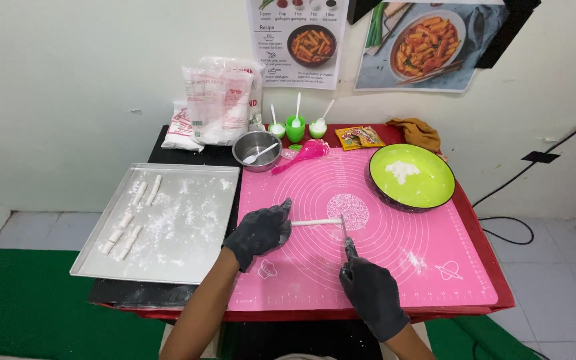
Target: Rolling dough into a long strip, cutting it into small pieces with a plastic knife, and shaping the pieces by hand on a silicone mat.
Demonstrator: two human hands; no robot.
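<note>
step in hand: looks like cutting a thin white dough rope (pixel 316 222) into short pieces, right in the middle of the pink silicone mat (pixel 368 260)
left hand (pixel 260 231): black glove dusted with flour, grip closed over the rope's left end, pinning it flat to the mat
right hand (pixel 371 293): black glove too, grip wrapped snug around a small knife (pixel 343 230), blade standing at the rope's right end
doing it well: I'd say press straight down rather than saw, keep the holding fingers well back from the blade, and match each piece to the ones already cut
dough: soft, matte, smooth, evenly rolled, probably a bit sticky, so flour helps
tray (pixel 95 260): flat metal sheet left of the mat, floured, with short dough logs (pixel 125 233) lined up on it
green bowl (pixel 435 193): glossy, round, some flour in the bottom, top right of the mat
behind: small steel bowl (pixel 251 143) with a spoon, pink spatula (pixel 299 155), three little green cups (pixel 295 128) with white spoons, flour bags (pixel 218 107)
table (pixel 485 260): red edge showing round the mat
</note>
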